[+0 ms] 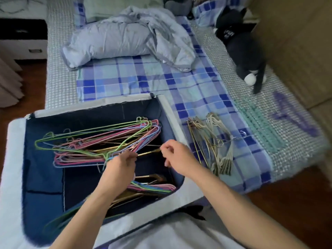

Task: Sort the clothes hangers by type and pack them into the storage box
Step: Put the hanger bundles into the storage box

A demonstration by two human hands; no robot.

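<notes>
Left hand [122, 161] grips coloured wire hangers [93, 141] above storage box [45, 169] | right hand [175, 155] pinches gold hanger [149, 152] | risk: hooks tangle, dragging neighbours out.

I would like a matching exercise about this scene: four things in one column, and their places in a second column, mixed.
Things:
1. coloured wire hangers
2. beige hangers
3. black and white plush toy
4. crumpled pale blue quilt

Places:
A. on the bed's far right, beside the wall
B. inside the storage box
C. on the checked sheet, right of the box
D. at the far end of the bed, beyond the box

Pairs: 1-B, 2-C, 3-A, 4-D
</notes>
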